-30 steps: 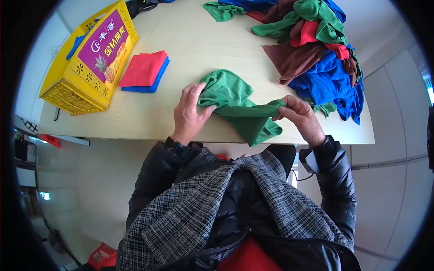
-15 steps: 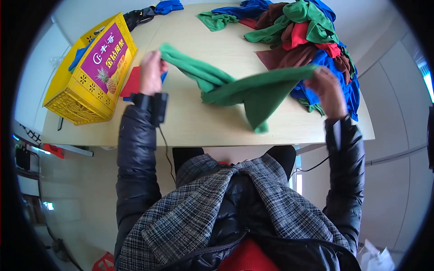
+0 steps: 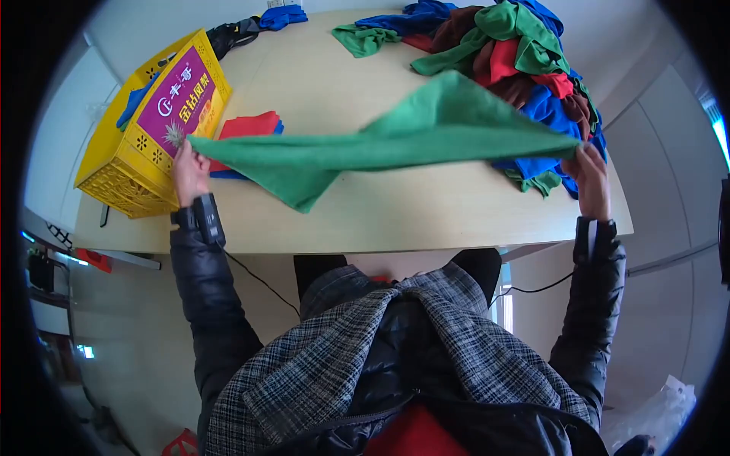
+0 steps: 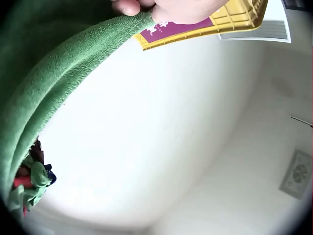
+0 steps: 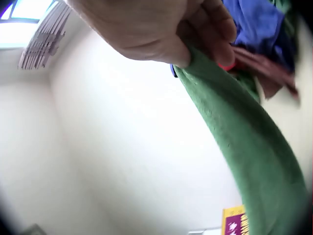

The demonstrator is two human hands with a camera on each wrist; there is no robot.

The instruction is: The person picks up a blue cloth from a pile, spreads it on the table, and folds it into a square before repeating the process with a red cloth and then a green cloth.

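A green cloth (image 3: 342, 152) is stretched wide across the table, its near edge drawn almost straight and two loose flaps spreading from it. My left hand (image 3: 190, 173) pinches one corner beside the yellow crate. The opposite corner is pinched by my right hand (image 3: 591, 178), in front of the heap of cloths. In the left wrist view the hemmed edge of the green cloth (image 4: 63, 78) runs from the fingertips. Thumb and fingers hold the bunched corner of the green cloth (image 5: 234, 122) in the right wrist view.
A yellow crate (image 3: 129, 171) with a purple label stands at the left. Beside it lie a folded red cloth (image 3: 255, 124) and a blue one beneath, partly covered by the green cloth. A heap of mixed cloths (image 3: 525, 53) fills the back right. The table (image 3: 426, 220) ends near my body.
Both hands have moved apart, the left toward the crate and the right toward the table's right side. Between them the green cloth has gone from crumpled on the table to pulled taut.
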